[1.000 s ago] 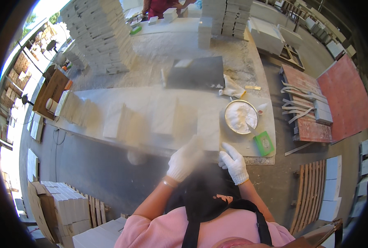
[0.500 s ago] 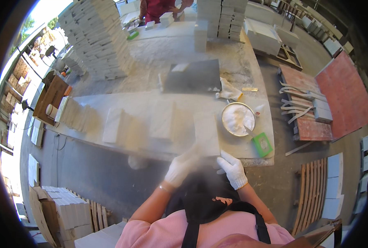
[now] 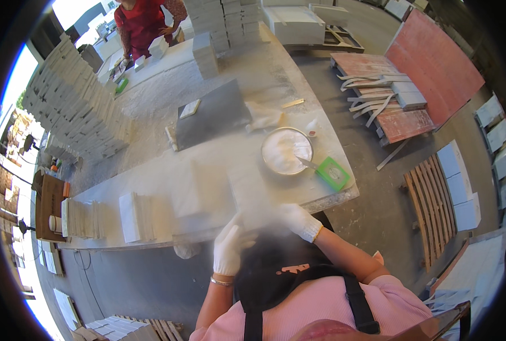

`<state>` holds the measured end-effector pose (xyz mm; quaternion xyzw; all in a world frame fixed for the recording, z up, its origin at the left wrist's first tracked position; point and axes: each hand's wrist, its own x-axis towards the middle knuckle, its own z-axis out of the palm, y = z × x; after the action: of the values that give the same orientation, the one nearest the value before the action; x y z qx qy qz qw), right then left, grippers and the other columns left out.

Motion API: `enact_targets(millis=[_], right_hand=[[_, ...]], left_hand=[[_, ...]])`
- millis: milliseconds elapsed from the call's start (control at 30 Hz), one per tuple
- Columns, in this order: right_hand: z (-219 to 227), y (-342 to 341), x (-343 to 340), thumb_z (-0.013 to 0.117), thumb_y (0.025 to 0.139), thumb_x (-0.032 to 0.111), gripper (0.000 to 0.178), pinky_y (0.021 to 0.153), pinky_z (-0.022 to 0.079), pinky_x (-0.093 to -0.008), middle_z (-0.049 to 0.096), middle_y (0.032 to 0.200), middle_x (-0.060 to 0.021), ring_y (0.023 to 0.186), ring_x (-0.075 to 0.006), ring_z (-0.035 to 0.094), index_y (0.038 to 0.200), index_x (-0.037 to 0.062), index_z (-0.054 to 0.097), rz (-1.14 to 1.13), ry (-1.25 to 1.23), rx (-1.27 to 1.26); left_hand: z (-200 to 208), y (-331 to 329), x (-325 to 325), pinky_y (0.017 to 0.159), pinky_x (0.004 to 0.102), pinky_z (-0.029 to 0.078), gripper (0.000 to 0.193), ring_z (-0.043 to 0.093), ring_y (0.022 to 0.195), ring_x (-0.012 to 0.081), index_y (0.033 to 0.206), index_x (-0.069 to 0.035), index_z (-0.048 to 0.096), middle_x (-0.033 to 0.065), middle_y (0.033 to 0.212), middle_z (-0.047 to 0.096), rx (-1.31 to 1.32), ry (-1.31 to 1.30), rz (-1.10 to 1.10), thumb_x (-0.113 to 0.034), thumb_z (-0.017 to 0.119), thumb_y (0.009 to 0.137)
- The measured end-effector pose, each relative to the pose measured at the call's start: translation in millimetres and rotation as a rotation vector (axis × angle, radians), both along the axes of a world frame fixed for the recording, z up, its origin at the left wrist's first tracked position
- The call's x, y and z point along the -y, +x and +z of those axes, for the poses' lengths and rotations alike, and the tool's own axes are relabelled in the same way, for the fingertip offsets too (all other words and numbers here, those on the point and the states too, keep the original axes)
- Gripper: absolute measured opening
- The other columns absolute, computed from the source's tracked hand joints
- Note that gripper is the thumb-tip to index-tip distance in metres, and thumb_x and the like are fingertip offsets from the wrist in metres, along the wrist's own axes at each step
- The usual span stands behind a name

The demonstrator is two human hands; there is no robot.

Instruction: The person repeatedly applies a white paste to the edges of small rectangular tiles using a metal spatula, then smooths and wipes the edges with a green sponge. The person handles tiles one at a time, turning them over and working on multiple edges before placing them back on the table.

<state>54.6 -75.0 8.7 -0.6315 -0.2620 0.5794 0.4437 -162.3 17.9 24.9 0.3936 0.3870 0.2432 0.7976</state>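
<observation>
White dust hangs over the near edge of the table, blurring what lies there. A pale tile (image 3: pixel 248 186) rests flat in front of me, its near end lost in the haze. My left hand (image 3: pixel 228 250), in a white glove, is raised at the table edge beside that end, fingers apart and holding nothing I can see. Close to the tile's near right corner is my gloved right hand (image 3: pixel 301 223); dust hides its fingertips. Beyond it stands a round metal bowl (image 3: pixel 266 165) of white powder (image 3: pixel 286 146), with a blade (image 3: pixel 308 163) leaning over its rim.
Stacked tiles (image 3: pixel 130 219) stand left along the table (image 3: pixel 332 199); a hazy stack (image 3: pixel 186 190) is nearer. A green box (image 3: pixel 333 174) sits by the bowl. Behind are a dark board (image 3: pixel 216 116) and tall tile piles (image 3: pixel 74 99). Another person (image 3: pixel 145 28) stands at the far side.
My view has swung to the right, so the table sits slanted. My left hand has lifted with its fingers pointing up; the right has moved inward at the tile's end. The dust has thickened.
</observation>
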Motion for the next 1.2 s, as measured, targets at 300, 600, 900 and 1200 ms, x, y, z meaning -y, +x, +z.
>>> enact_targets(millis=[300, 600, 900, 1200], right_hand=[[4.4, -4.1, -4.7, 0.066, 0.100, 0.040, 0.036, 0.056, 0.049, -0.0255, 0.070, 0.083, -0.0049, 0.065, -0.0125, 0.064, 0.103, 0.0048, 0.071, -0.004, 0.111, -0.051], [54.6, -20.3, 30.6, 0.072, 0.098, 0.034, 0.034, 0.065, 0.050, -0.0242, 0.070, 0.085, -0.0024, 0.071, -0.0089, 0.063, 0.114, 0.0043, 0.072, 0.053, 0.102, -0.233], [59.2, 16.9, 15.8, 0.068, 0.099, 0.024, 0.033, 0.087, 0.053, -0.0281, 0.075, 0.105, -0.0052, 0.095, -0.0087, 0.066, 0.121, -0.0012, 0.072, -0.061, 0.228, 0.071], [70.8, 17.3, 19.6, 0.064, 0.103, 0.027, 0.041, 0.090, 0.052, -0.0278, 0.069, 0.122, -0.0075, 0.103, -0.0111, 0.065, 0.133, -0.0015, 0.064, -0.340, 0.462, 0.064]], left_hand=[[15.6, 2.0, 3.1, 0.074, 0.0358, 0.062, 0.052, 0.075, 0.091, 0.0326, 0.151, 0.003, 0.046, 0.0198, 0.117, 0.070, -0.060, 0.018, 0.012, -0.021, 0.052, 0.105], [43.2, 27.7, 2.2, 0.099, 0.0317, 0.049, 0.054, 0.061, 0.117, 0.0169, 0.149, 0.004, 0.048, 0.0089, 0.131, 0.065, 0.230, 0.146, 0.028, -0.018, 0.056, 0.101], [39.4, 19.5, 8.1, 0.096, 0.0292, 0.047, 0.045, 0.060, 0.109, 0.0148, 0.137, 0.006, 0.057, 0.0070, 0.124, 0.066, 0.071, 0.143, -0.233, -0.012, 0.063, 0.096], [43.9, 19.5, 11.1, 0.087, 0.0271, 0.049, 0.036, 0.059, 0.101, 0.0107, 0.129, 0.003, 0.063, 0.0043, 0.116, 0.068, 0.084, 0.199, -0.219, -0.012, 0.064, 0.096]])
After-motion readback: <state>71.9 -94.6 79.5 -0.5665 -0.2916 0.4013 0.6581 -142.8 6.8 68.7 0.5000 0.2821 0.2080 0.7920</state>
